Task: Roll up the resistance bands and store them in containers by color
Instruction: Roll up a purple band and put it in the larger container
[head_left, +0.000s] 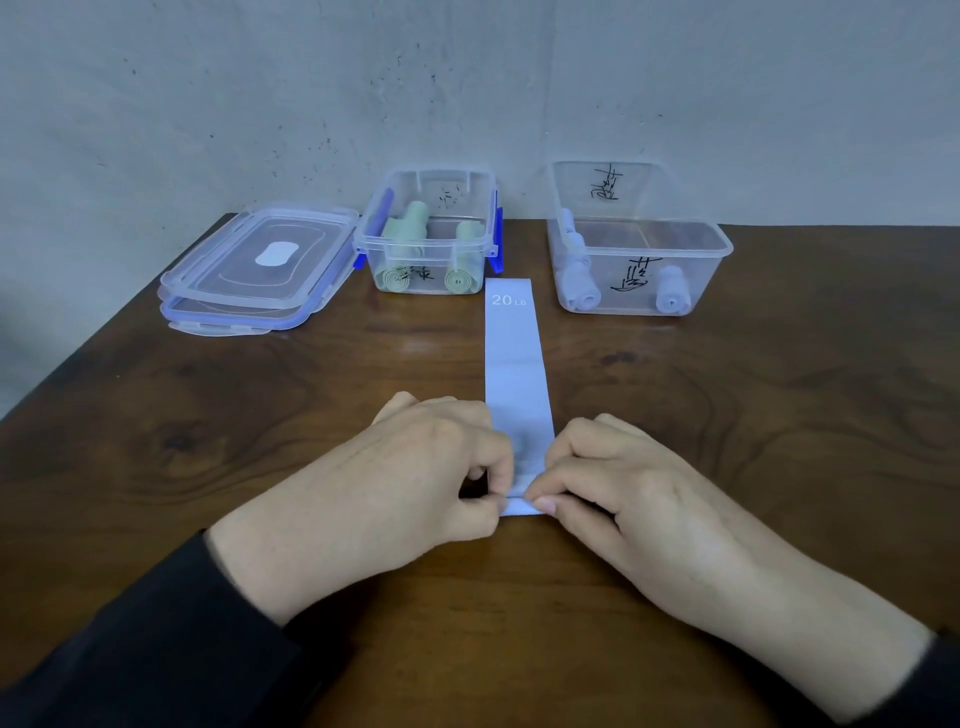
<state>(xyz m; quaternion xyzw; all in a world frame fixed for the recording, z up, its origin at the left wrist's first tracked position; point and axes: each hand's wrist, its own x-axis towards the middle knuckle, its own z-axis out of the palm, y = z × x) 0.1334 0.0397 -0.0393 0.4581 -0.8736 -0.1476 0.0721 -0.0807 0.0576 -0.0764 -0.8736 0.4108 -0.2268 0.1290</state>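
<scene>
Two hands pinching near end of pale blue band, first fold just started; left hand and right hand closed on it, thumbs and fingertips. Band flat on table, pointing between green-roll box and blue-roll box. Next: roll forward evenly, keep edges aligned. Clear tabletop ahead; lids well left

The band under my fingers is pale lavender-blue with "20 LB" printed in white. The tabletop is dark brown wood with swirling grain. My sleeves are black. One clear container has blue clasps and holds pale green rolls; the other clear container holds light blue rolls and bears black handwriting. The stacked lids are clear with blue-violet edging. The wall is grey, speckled dark.
</scene>
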